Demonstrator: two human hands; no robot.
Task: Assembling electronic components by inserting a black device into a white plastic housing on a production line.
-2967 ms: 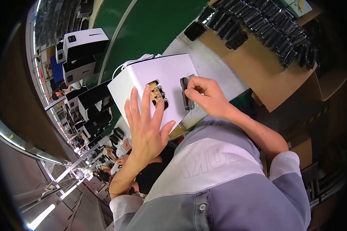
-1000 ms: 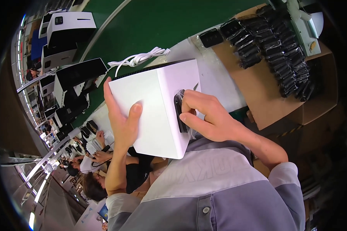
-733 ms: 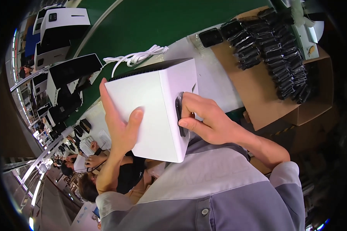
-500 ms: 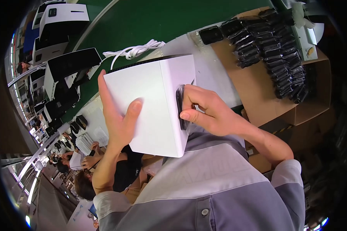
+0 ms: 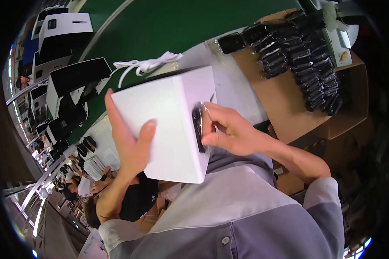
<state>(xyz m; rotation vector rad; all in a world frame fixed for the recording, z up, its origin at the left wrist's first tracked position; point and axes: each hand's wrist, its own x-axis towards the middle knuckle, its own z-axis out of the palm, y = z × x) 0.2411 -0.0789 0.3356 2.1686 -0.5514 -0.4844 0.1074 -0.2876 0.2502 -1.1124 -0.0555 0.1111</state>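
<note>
A white box-shaped housing [image 5: 170,138] is tilted in front of my chest. My left hand [image 5: 132,146] grips its left side, thumb across the white face and fingers along the far edge. Set in the narrow right side is a black oblong panel [image 5: 197,129] with shiny clear plastic film [image 5: 206,113] on it. At that panel my right hand [image 5: 231,131] is closed in a pinch, its fingertips on the film. Its curled fingers partly hide what they hold. A bundled white cable [image 5: 149,64] lies just beyond the housing.
Several film-wrapped black parts [image 5: 298,56] are heaped on cardboard [image 5: 276,95] at the right. One black part [image 5: 232,42] lies apart near the green surface [image 5: 168,26]. White and black machines [image 5: 67,32] line the far left. Another person in black [image 5: 136,200] is at lower left.
The housing has shifted slightly down and left and turned a little. My right hand has moved down with it, and film now shows lifted between the panel and my fingers.
</note>
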